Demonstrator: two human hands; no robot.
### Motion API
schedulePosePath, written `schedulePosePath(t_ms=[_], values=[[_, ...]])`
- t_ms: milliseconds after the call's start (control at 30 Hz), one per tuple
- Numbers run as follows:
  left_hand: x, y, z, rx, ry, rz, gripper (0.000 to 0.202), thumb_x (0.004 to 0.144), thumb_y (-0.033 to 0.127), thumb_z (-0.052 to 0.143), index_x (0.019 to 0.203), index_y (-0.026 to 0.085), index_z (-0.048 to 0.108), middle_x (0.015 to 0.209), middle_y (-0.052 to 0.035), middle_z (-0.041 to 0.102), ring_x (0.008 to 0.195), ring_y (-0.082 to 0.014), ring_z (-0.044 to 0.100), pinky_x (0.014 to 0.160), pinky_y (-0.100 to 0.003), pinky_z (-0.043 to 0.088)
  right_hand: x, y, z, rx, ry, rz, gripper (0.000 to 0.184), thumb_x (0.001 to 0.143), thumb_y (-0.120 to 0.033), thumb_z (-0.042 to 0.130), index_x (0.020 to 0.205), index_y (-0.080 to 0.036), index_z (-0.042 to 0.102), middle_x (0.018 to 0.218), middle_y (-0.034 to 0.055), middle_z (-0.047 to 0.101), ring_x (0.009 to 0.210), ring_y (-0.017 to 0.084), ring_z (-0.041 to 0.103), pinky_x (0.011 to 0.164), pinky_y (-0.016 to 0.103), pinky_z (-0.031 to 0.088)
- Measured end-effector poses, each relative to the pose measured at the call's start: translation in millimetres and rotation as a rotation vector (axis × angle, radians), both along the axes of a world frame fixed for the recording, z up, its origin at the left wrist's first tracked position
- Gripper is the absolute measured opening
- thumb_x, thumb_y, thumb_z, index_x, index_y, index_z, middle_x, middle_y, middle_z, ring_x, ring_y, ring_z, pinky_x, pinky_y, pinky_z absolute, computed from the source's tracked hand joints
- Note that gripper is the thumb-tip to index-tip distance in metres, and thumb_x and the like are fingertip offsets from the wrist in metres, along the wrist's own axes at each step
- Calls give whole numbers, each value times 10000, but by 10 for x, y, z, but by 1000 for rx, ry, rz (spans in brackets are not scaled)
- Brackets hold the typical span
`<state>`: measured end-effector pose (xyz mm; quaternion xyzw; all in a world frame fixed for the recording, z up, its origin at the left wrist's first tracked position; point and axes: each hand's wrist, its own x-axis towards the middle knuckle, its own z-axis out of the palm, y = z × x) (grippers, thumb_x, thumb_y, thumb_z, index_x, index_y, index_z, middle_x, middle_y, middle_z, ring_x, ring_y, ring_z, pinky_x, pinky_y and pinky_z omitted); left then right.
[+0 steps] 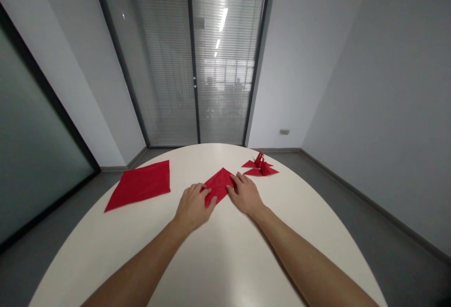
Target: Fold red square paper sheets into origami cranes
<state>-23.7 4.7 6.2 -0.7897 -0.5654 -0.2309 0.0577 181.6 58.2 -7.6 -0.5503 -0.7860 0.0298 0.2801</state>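
On the table before me lies a folded piece of red paper, diamond-like in outline with its tip pointing away and crease lines showing. My left hand grips its left side, fingers curled at the edge and the thumb at the near corner. At the right corner, my right hand holds the paper between thumb and fingers. Parts of both side edges are hidden under my fingers. Just beyond my right hand stand folded red paper cranes, close together with their wings spread.
A flat red paper sheet or stack lies at the left of the round white table. Past the far rim are glass panels with blinds. A wall socket is at the right.
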Motion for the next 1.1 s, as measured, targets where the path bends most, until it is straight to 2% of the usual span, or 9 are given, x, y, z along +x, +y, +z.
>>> schedulePosePath(t_ms=[167,267,467,567,667,733,800,867,1100], values=[[-26,52,-63,-14,-20,-21,385,853,159,533,1187,206,718,1207,-105,691,1119,-305,583,994,-496,461,6,23,42,-12,133,3,460,928,-352,550,1334,-136,570,1259,168,662,1160,313,606,1035,473,451],[-38,76,-93,-50,-64,-74,448,842,83,489,1194,241,718,1257,-68,684,1135,-287,581,982,-480,484,24,30,60,-3,258,-35,425,914,-316,551,1316,-181,566,1260,139,643,1109,285,628,976,442,499],[-36,71,-110,-37,-92,-127,322,919,265,543,1183,210,719,1245,-92,684,1143,-285,589,1011,-465,489,62,98,5,26,496,52,406,870,-249,556,1274,-208,562,1366,125,526,1009,220,651,964,423,529],[-36,70,-111,-27,-81,-134,336,899,334,598,1193,219,713,1252,-97,678,1146,-298,594,1024,-489,480,52,133,1,99,583,92,369,838,-228,578,1205,-199,603,1436,144,463,1195,249,581,1067,450,464],[-39,78,-116,-25,-74,-130,308,898,291,588,1169,235,723,1235,-101,683,1152,-295,602,1049,-511,454,27,107,60,141,607,118,365,829,-237,600,1191,-205,619,1462,144,457,1371,284,444,1135,496,386],[-40,75,-115,-28,-71,-142,331,899,260,577,1202,250,707,1243,-101,678,1168,-295,599,1078,-538,420,10,58,119,129,619,149,336,856,-261,585,1185,-212,628,1470,142,463,1381,292,432,1061,486,465],[-40,63,-108,-39,-68,-165,347,907,281,579,1236,283,689,1273,-97,662,1193,-302,588,1102,-577,378,-1,4,171,74,656,195,320,894,-256,514,1192,-235,629,1489,123,453,1353,286,464,851,402,586],[-38,46,-93,-54,-67,-185,330,918,329,585,1230,312,689,1297,-91,650,1224,-308,573,1120,-605,336,-3,-39,203,58,680,222,313,903,-250,493,1183,-238,633,1490,116,454,1358,286,458,742,342,603],[-7,1,-11,-74,-70,-202,279,878,408,654,1099,240,677,1244,-88,672,1196,-288,586,1152,-571,276,13,-75,211,41,683,289,336,897,-229,498,1195,-243,651,1527,99,411,1364,277,457,743,331,608]])
